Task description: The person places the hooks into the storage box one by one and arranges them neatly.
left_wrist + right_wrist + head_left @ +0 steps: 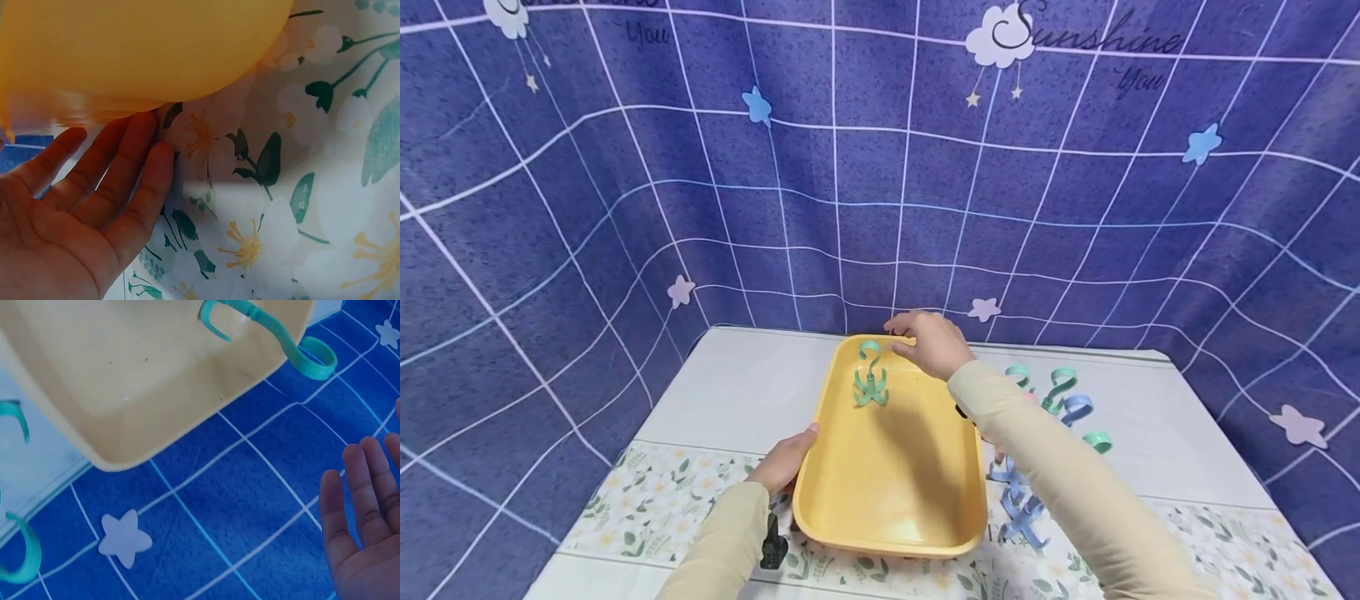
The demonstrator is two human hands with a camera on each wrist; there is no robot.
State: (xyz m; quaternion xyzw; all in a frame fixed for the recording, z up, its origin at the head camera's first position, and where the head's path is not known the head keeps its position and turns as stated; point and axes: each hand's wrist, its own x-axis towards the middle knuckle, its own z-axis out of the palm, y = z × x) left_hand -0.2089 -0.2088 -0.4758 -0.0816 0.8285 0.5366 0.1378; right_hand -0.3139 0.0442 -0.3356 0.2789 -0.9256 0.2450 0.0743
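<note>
A yellow plastic tray (887, 500) stands on the table. Inside its far left part is a green multi-claw hanging hook (871, 387), its curled top toward the far rim. My left hand (786, 462) is at the tray's left side; in the left wrist view, the fairly straight fingers (140, 169) reach against the tray's outer wall. Over the far rim, to the right of the green hook, hovers my right hand (932, 342), thumb and fingers apart. In the right wrist view, that hand's fingers (362, 494) are extended with nothing between them, apart from the hook (281, 334).
Right of the tray lie several more hooks: green ones (1060, 383), a blue one (1077, 408) and blue clawed pieces (1022, 521), partly behind my right sleeve (1052, 467). A dark blue curtain (880, 167) rises behind the table. A flowered strip (677, 492) crosses the white tabletop (752, 375).
</note>
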